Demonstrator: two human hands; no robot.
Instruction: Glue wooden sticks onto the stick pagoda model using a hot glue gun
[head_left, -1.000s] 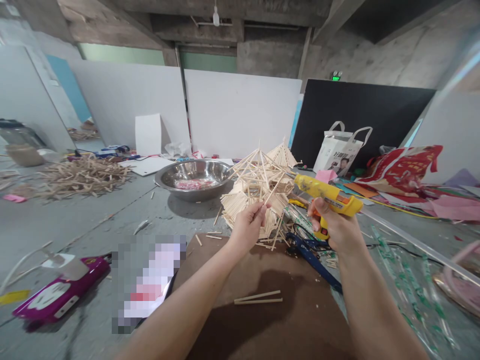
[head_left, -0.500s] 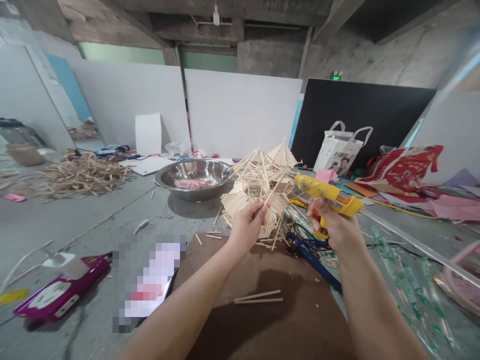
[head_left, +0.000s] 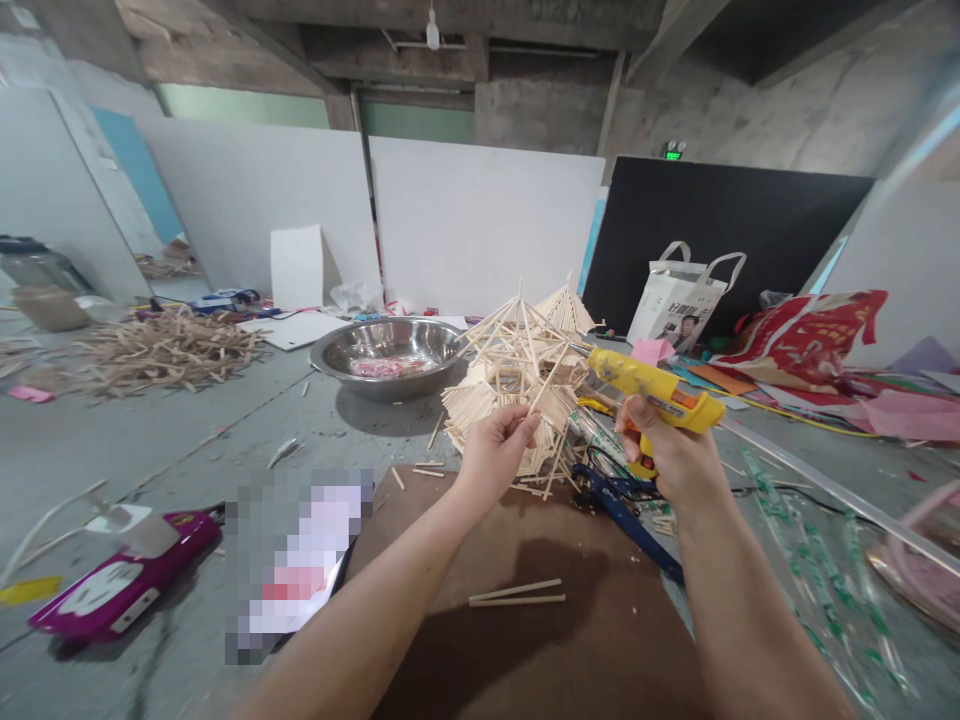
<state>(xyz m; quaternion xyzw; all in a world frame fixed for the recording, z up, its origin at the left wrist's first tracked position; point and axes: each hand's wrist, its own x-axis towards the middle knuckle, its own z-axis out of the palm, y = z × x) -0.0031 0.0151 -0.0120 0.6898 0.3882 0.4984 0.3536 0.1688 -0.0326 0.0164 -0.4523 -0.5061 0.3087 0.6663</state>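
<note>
While the left hand [head_left: 493,448] pinches a thin stick [head_left: 545,383] in its fingers, the right hand [head_left: 673,450] grasps a yellow glue gun [head_left: 643,380].

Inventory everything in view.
held stick: 1, pale, centre
stick structure: count unclear, pale, centre
glue gun: 1, yellow, centre right
board: 1, brown, front
front sticks: 2, pale, on board
basin: 1, silver, centre left
hand tool: 1, blue, right
power strip: 1, purple, front left
stick pile: 1, brown, left
bags: 2, white and red, right
panels: several, white and black, back
left hand: 1, bare, pinching held stick
right hand: 1, bare, gripping glue gun
</note>
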